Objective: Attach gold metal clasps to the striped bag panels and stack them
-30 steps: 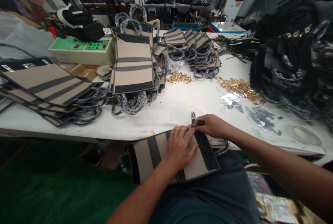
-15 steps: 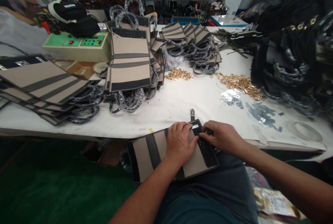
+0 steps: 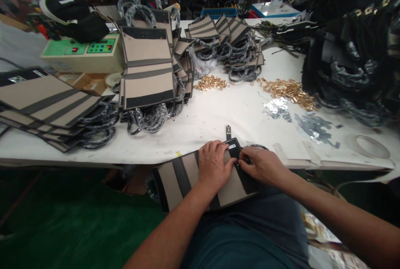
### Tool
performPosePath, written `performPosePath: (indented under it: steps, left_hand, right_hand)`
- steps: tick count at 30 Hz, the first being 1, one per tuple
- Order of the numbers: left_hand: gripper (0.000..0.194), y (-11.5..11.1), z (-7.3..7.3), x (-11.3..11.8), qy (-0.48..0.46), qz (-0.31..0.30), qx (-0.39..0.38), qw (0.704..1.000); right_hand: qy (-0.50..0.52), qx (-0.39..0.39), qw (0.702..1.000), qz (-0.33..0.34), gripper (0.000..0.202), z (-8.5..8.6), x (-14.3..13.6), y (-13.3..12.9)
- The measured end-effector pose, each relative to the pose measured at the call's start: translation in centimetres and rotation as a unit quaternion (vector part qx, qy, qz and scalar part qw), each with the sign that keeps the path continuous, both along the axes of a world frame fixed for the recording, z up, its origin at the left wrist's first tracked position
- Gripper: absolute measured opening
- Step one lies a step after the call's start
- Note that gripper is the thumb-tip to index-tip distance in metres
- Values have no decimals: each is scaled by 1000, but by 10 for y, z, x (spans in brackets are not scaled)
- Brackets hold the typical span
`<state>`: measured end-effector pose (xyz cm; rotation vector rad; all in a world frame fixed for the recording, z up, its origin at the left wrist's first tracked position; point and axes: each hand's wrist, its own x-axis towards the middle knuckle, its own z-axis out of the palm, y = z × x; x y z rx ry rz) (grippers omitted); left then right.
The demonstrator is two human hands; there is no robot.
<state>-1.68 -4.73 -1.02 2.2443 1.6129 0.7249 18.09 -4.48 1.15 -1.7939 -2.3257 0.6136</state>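
A flat handbag body (image 3: 173, 175) with beige lining and dark bands lies across the table's front edge and the lap. Its clasp tab (image 3: 228, 131) with a metal fitting points away over the table. My left hand (image 3: 214, 163) rests palm down on the lining, thumb spread from the fingers, near a small white metal strip (image 3: 232, 146) on the black band. At that band, my right hand (image 3: 259, 163) is closed in a pinch. Whatever sits between its fingertips is hidden. Small holes or studs show beside the fingertips.
Stacks of similar handbag bodies (image 3: 146, 81) with plastic-wrapped handles stand at left and back. Gold metal fittings (image 3: 287, 92) and thin grey metal plates (image 3: 315, 127) lie in piles on the white table (image 3: 200, 123). A tape roll (image 3: 371, 147) lies right; dark bags (image 3: 343, 52) are heaped beyond.
The view has tilted and shifted slightly. My right hand's fingertips have shifted a little along the black band, closer to my left thumb. My left hand stays on the lining.
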Motion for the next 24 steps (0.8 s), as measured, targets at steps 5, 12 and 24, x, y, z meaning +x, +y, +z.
performPosePath:
  steps: [5,12,24]
  left_hand:
    - [43,-1,1,-1,3,-2,2,1000]
    - [42,-1,1,-1,2,-5,7,1000]
    - [41,2,0,-2,-11,-3,8,1000]
  right_hand:
    - [5,2,1000,-1,13,-2,0,0]
    - [49,-22,999,5,13,0,6,-7]
    - [27,-11,999,-16,9,5,-5,-12]
